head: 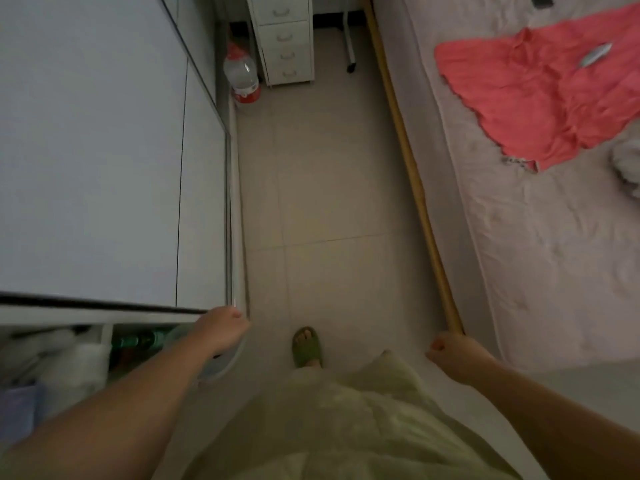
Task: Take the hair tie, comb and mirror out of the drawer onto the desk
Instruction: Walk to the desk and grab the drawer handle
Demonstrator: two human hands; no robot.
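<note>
Task not begun: left hand (221, 329) curls on a cabinet edge (104, 315), right hand (453, 353) fisted, empty; drawer unit (284, 39) well apart.

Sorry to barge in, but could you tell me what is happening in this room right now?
A person stands in a narrow aisle between a white wardrobe and a bed. The left hand grips the edge of the wardrobe's door, with shelves of bottles and bags showing below it. The right hand hangs loosely closed and empty by the bed. A white drawer unit stands ahead at the far end. No hair tie, comb or mirror is in view yet.
</note>
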